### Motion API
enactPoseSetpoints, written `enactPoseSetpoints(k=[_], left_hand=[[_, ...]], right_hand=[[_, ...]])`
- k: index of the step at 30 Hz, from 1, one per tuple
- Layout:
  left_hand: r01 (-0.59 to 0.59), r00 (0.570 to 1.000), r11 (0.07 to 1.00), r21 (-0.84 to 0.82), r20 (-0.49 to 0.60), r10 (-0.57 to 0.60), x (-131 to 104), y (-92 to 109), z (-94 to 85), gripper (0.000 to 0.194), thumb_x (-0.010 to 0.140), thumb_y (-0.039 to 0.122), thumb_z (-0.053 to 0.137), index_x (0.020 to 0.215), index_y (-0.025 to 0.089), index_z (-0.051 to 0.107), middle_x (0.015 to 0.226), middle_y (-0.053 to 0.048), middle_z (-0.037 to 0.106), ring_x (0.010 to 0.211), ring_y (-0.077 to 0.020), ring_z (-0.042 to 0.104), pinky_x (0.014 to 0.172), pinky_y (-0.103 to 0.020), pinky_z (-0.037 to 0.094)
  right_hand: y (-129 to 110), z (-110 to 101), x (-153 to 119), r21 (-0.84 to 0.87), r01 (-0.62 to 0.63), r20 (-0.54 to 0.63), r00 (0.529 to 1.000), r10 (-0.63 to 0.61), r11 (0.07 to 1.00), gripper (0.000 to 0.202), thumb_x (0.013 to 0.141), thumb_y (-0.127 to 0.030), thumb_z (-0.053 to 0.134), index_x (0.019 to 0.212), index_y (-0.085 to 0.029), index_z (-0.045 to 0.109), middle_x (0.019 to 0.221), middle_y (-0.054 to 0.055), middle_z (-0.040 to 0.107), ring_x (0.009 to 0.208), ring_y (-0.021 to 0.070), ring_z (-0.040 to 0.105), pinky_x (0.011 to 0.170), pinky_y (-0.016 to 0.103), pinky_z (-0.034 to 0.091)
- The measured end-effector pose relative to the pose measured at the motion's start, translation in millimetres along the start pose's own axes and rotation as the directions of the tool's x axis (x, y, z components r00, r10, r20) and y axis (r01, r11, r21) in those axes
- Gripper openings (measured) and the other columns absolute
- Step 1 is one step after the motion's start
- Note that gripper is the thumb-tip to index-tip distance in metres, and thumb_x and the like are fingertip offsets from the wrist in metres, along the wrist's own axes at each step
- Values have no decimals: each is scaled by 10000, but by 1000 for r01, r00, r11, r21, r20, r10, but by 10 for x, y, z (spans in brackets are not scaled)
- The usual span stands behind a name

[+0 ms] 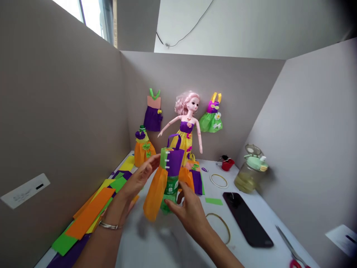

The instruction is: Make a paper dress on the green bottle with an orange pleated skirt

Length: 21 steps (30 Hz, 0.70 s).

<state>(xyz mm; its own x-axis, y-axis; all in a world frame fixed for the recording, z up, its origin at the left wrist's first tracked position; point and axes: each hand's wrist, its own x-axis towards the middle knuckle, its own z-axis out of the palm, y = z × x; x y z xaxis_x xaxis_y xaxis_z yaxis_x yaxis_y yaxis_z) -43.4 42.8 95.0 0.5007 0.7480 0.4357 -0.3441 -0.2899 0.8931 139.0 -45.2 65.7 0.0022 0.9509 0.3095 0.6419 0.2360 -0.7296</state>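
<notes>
A green plastic bottle point(170, 190) wears a small doll dress with a purple and green top point(174, 162), purple straps and an orange skirt point(155, 195). White strips lie across the seam of the top, where purple meets green. My right hand point(189, 204) grips the lower part of the bottle between thumb and fingers. At the dress's left side is my left hand point(142, 175), its fingers stretched out and their tips against or just behind the green edge. The orange skirt hangs open around the bottle, leaving the bottle's label showing.
A pink-haired doll point(189, 119) stands behind. Small dresses point(153, 111) hang on the back wall. Coloured fabric pieces point(92, 212) lie left. To the right are a phone point(248, 219), scissors point(291, 247), a glass jar point(248, 176), a bangle point(227, 223) and a red cup point(228, 164).
</notes>
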Motion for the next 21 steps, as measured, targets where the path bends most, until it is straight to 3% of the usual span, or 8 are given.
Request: enactPoseSetpoints(k=[4, 12, 16, 21], left_hand=[[77, 991, 993, -91, 118, -66, 31, -108, 58, 720, 842, 610, 578, 1433, 219, 452, 1425, -122, 541, 1383, -341, 391, 1149, -449, 281], [200, 958, 974, -104, 228, -172, -3, -222, -168, 887, 732, 436, 795, 1482, 227, 368, 1504, -147, 437, 1448, -331, 268, 1171, -457, 241], [231, 956, 968, -96, 208, -207, -21, -256, -229, 912, 698, 298, 841, 1477, 252, 369, 1522, -137, 410, 1450, -320, 268, 1168, -457, 251], [245, 953, 964, -98, 207, -221, -30, -264, -237, 930, 662, 264, 861, 1462, 248, 386, 1476, -144, 469, 1402, -336, 353, 1120, -456, 326]], right_hand=[[172, 176, 8, -57, -12, -1, 1000, 12, 998, 400, 758, -260, 674, 1135, -225, 543, 842, 3, 625, 670, 188, 591, 615, 305, 445], [381, 326, 11, -87, -40, 16, 999, 42, 995, 399, 757, -265, 672, 1136, -237, 552, 810, -17, 596, 707, 194, 599, 603, 287, 435], [372, 344, -3, -69, -55, 40, 998, 58, 996, 402, 762, -262, 675, 1143, -243, 549, 803, -21, 584, 703, 191, 594, 603, 285, 438], [346, 387, -38, -61, -35, 44, 998, 38, 998, 466, 767, -263, 687, 1202, -254, 523, 832, -12, 598, 705, 194, 606, 629, 300, 458]])
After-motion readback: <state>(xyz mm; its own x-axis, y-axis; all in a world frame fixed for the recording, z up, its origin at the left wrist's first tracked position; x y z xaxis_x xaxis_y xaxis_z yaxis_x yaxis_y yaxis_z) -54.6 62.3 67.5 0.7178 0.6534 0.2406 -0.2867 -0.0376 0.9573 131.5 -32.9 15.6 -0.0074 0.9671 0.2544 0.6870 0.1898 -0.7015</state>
